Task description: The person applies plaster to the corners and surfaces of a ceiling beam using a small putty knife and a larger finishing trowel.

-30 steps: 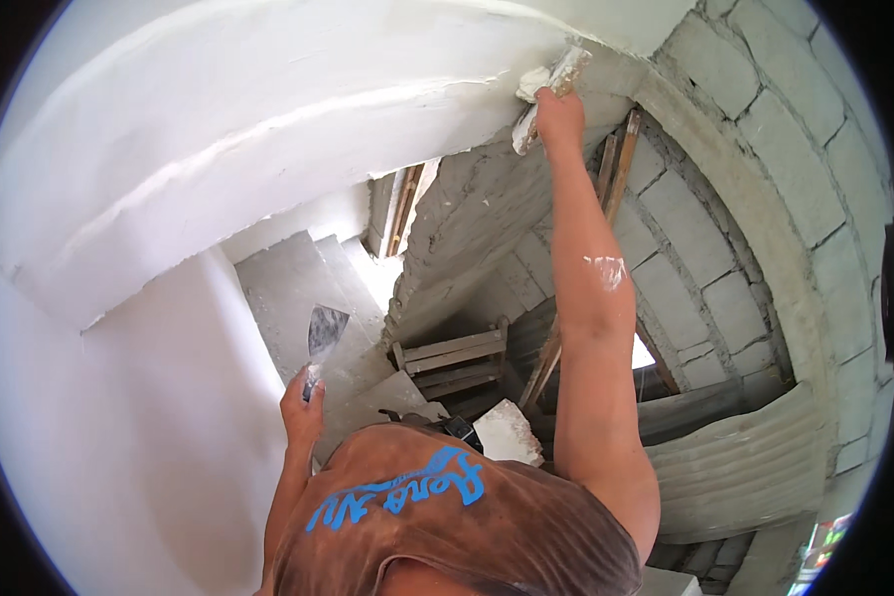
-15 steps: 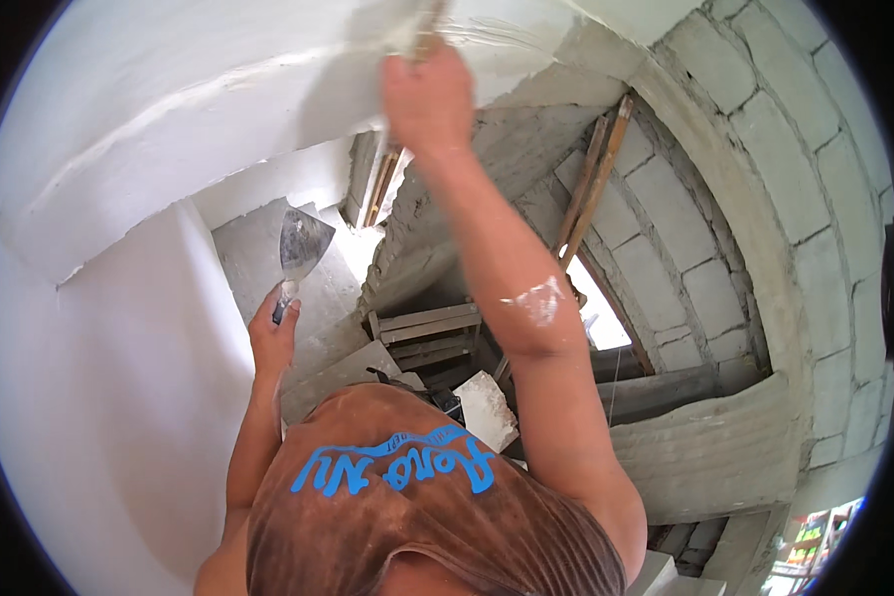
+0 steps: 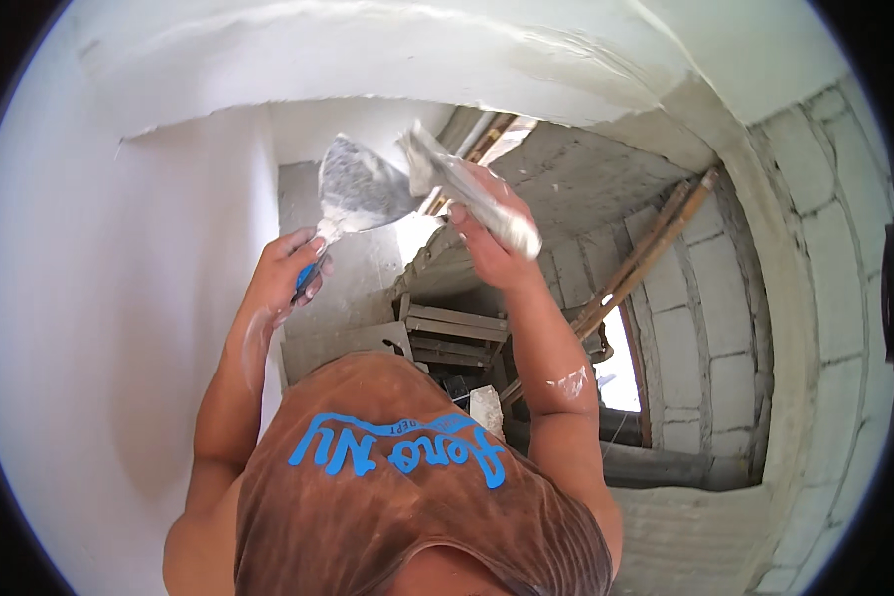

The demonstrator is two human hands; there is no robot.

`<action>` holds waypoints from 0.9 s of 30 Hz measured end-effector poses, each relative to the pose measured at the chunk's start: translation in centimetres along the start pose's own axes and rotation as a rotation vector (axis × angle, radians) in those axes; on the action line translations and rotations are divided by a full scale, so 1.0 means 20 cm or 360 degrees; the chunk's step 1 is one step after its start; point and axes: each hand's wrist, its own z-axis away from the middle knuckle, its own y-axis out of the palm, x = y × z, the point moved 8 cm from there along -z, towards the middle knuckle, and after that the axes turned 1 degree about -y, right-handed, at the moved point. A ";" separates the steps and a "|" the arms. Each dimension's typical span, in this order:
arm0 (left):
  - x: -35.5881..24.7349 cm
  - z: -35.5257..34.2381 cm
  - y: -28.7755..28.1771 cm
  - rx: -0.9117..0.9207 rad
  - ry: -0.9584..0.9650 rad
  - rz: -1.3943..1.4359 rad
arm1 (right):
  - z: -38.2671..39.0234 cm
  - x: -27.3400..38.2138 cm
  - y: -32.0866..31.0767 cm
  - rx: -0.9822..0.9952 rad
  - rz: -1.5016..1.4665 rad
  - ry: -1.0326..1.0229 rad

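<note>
My left hand (image 3: 290, 266) is closed round the blue-and-dark handle of a putty knife (image 3: 353, 184). Its broad metal blade points up and carries pale putty near the handle end. Just to the right, my right hand (image 3: 497, 214) grips a white-smeared hand tool (image 3: 462, 189) with a long handle and a flatter head; blur keeps me from telling its exact kind. That head is close beside the knife's right edge, and I cannot tell whether they touch. Above both hands runs a white plastered beam (image 3: 368, 70), with a damp-looking patch toward its right.
A smooth white wall (image 3: 169, 278) stands close on my left. Grey block wall (image 3: 815, 219) curves along the right, near leaning wooden poles (image 3: 656, 243). Below are a wooden slatted piece (image 3: 457, 326) and a rough pale block (image 3: 487, 409).
My right hand has come down from the beam with its tool, to beside the putty knife. My left hand has raised the knife slightly and tilted its blade rightward. The view has shifted.
</note>
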 end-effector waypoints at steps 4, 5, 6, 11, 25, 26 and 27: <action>0.00 0.03 0.03 0.0161 -0.0116 0.0149 | 0.05 0.00 0.12 0.0352 0.0314 -0.0412; 0.03 0.05 0.01 0.0132 -0.0127 0.0157 | 0.09 -0.12 0.14 0.0415 0.0314 -0.0293; 0.05 0.05 0.01 0.0177 -0.0135 0.0237 | 0.10 -0.15 0.14 0.0427 0.0295 -0.0294; 0.18 0.12 0.01 0.0197 -0.0212 0.0364 | 0.20 -0.38 0.14 0.0502 0.0249 0.0024; -0.13 0.08 0.14 -0.0445 0.1376 -0.1554 | 0.58 -0.82 0.30 -0.0716 -0.1915 0.1185; -0.11 0.05 0.15 -0.0405 0.1388 -0.1557 | 0.57 -0.84 0.29 -0.0679 -0.1965 0.1112; -0.08 0.04 0.17 -0.0433 0.1559 -0.1790 | 0.55 -0.84 0.30 -0.0717 -0.1976 0.1167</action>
